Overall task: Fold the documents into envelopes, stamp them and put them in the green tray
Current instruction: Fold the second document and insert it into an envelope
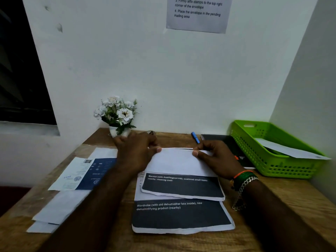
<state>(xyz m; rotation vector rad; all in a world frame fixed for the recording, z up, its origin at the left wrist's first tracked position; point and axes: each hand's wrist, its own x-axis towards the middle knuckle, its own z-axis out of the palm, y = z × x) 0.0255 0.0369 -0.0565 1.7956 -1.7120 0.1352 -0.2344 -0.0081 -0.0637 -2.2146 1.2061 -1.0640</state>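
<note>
Both forearms reach forward over the wooden worktop [291,197] and meet at a white folded sheet of paper [178,161] lying at its middle. The left hand [136,151] rests palm down on the sheet's left end, its thumb stretched along the top edge and its fingers [123,138] curled over the far side; whether they pinch the paper there I cannot tell. The right hand [218,157] grips the sheet's top right edge, thumb pressed on the upper face with the fingers curled behind it. Its wrist wears orange and green bands and a silver chain bracelet [244,184].

The white folded sheet is plain, crisp-edged, and lies across the upper part of a dark printed document with white lettering [183,188]. Below that, nearer the person, lies a second dark printed document [181,215] with a ragged white border.

To the left lie a blue and white printed leaflet [81,173] and a few plain white envelopes [60,208], overlapping. The bright green perforated plastic tray [269,160] stands at the worktop's right rear, against the wall, with a white envelope [291,150] lying tilted in it. Between tray and right hand lies a black notebook [229,142], with a blue pen [195,137] just beside it. A white pot of white artificial flowers [118,113] stands at the back, behind the left hand. A printed instruction sheet [198,13] is fixed to the wall.
</note>
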